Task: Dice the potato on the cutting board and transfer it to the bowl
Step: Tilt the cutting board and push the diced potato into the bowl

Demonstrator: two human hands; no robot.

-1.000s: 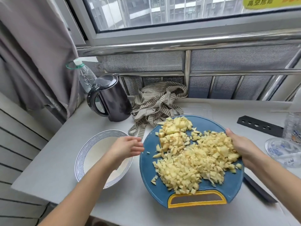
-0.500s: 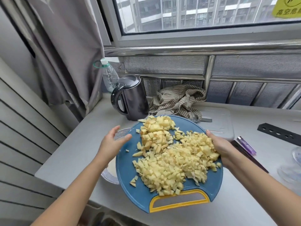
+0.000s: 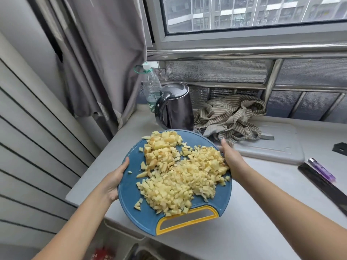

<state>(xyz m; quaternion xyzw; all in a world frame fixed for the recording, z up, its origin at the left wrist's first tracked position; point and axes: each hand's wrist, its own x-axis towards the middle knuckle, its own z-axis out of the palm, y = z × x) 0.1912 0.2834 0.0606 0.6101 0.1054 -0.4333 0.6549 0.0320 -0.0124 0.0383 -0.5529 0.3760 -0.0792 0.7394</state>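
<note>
A round blue cutting board [image 3: 131, 194] with a yellow handle is lifted off the counter, carrying a heap of diced yellow potato [image 3: 180, 175]. My left hand [image 3: 114, 179] grips the board's left rim, fingers under it and thumb on the edge. My right hand [image 3: 231, 159] holds the right rim, its fingers hidden beneath the board. The bowl is out of sight, covered by the raised board.
A dark kettle [image 3: 176, 107] and a plastic bottle [image 3: 152, 87] stand at the back left. A striped cloth [image 3: 232, 117] lies behind the board, beside a grey board [image 3: 277, 147]. A purple lighter [image 3: 322, 169] and a black strip [image 3: 323, 186] lie at right. The counter edge [image 3: 84, 196] is close on the left.
Both hands have lifted the cutting board and carried it left over the bowl, which is now hidden. My left hand went from hovering to gripping the left rim.
</note>
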